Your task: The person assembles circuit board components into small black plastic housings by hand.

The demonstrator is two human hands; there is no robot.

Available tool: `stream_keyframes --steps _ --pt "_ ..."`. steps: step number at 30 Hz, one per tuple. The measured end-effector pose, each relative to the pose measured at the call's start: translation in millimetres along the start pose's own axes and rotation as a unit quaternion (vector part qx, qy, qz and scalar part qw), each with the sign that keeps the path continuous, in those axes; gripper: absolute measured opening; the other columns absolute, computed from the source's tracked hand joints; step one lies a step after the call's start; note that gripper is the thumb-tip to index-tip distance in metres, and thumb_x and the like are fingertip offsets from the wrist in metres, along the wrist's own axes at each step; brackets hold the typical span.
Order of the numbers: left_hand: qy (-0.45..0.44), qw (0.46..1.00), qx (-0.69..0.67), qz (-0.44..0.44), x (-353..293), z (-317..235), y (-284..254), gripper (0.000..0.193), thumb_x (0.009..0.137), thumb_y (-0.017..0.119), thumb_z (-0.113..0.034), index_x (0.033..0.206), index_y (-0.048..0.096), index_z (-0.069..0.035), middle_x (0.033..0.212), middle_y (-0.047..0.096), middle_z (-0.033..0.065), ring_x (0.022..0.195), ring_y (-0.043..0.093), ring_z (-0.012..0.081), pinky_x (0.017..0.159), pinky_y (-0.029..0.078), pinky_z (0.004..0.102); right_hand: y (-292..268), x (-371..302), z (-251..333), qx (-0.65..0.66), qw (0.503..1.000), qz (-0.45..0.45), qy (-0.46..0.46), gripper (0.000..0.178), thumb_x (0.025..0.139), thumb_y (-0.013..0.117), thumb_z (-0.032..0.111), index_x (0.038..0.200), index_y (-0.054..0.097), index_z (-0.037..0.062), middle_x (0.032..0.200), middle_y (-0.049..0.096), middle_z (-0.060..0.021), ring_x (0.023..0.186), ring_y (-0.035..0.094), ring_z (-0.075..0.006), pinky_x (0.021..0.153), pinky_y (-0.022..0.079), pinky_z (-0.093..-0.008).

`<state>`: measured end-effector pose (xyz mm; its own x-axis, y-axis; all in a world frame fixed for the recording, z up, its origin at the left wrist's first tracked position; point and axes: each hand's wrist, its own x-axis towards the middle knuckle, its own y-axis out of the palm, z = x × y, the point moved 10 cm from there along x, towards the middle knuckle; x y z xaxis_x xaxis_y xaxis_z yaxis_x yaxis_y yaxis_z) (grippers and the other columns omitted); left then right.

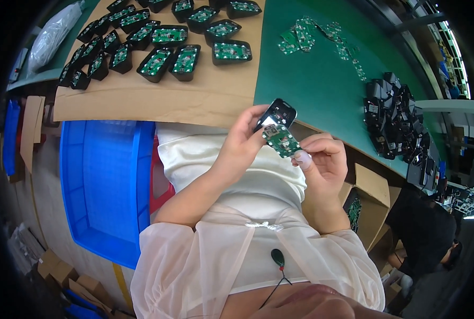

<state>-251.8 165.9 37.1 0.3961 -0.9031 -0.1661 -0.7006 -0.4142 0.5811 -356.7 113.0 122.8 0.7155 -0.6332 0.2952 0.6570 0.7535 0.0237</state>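
My left hand (246, 133) is closed around a black plastic housing (282, 113), whose open side faces up. A green circuit board (281, 140) is held tilted just in front of the housing, its near corner between the thumb and fingers of my right hand (323, 158). The board's far edge lies by my left thumb; whether the thumb presses on it I cannot tell. Both hands are above my lap, at the near edge of the table. The inside of the housing is partly hidden by the board.
Several black housings with green boards in them (184, 59) stand on brown cardboard (157, 103). Loose circuit boards (304, 33) lie on the green tabletop (311, 80), with a pile of black housings (394, 114) at right. A blue bin (145, 181) stands left; a cardboard box (372, 183) right. A person (423, 226) bends at far right.
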Motion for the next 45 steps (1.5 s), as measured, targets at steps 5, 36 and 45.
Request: stream_keyframes --steps 5,36,45 --pt "0.002 1.0 0.002 0.007 -3 -4 3 0.037 0.087 0.046 -0.006 0.124 0.038 -0.002 0.107 0.054 0.0064 0.097 0.055 0.0129 0.083 0.045 0.028 -3 2 -2 -0.008 1.0 -0.019 -0.006 0.024 0.078 0.058 -0.008 0.097 0.045 -0.0006 0.091 0.051 -0.0117 0.082 0.052 -0.0152 0.069 0.046 -0.0246" --pt "-0.032 0.995 0.096 0.022 -12 -1 6 0.03 0.087 0.054 -0.01 0.114 0.046 -0.002 0.094 0.055 0.0033 0.072 0.053 0.0041 0.055 0.045 0.0176 18 18 19 -0.297 0.944 0.051 -0.131 0.022 0.068 0.069 0.001 0.089 0.065 0.0046 0.082 0.047 -0.0057 0.067 0.049 -0.0138 0.056 0.04 -0.0238" --pt "0.329 0.868 0.371 -0.037 -37 -71 15 0.025 0.075 0.059 0.005 0.098 0.06 -0.006 0.119 0.043 0.0158 0.067 0.058 0.01 0.053 0.044 0.0199 26 32 23 -0.375 0.91 0.095 -0.151 0.013 0.065 0.067 0.001 0.075 0.059 0.0045 0.071 0.052 -0.0062 0.065 0.05 -0.0211 0.054 0.04 -0.0301"
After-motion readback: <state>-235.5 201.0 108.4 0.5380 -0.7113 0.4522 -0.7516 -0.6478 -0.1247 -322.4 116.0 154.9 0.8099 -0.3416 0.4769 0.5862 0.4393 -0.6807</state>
